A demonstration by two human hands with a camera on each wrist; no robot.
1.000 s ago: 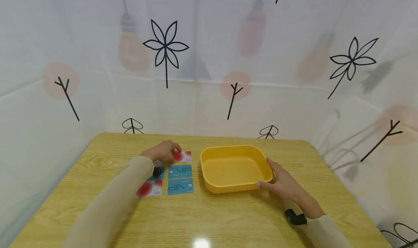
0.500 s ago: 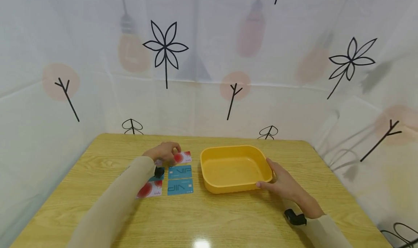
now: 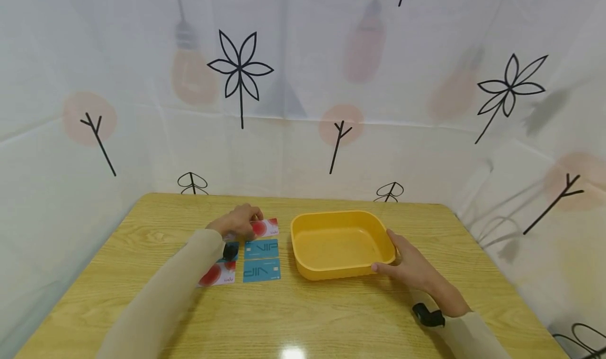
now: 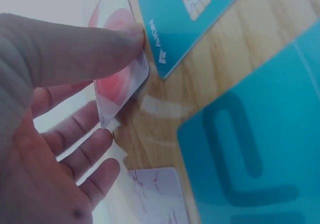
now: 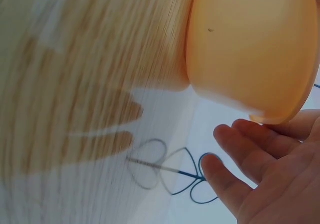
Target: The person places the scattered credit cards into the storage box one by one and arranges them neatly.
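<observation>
My left hand pinches a white card with red circles at the far end of the card layout. In the left wrist view the thumb lies across its face and the fingers are at its opposite edge. Nearer me are two teal VIP cards, one in front of the other. My right hand holds the near right corner of a yellow plastic basin, thumb at the front rim and fingers along the right side. Nothing lies inside the basin.
Left of the teal cards, another red-and-white card lies partly under my sleeve, with further cards mostly hidden by the left arm. A pale card shows in the left wrist view. A patterned white cloth hangs behind the wooden table.
The left hand and the card shift only very slightly at the same spot. The right hand and the basin stay in place.
</observation>
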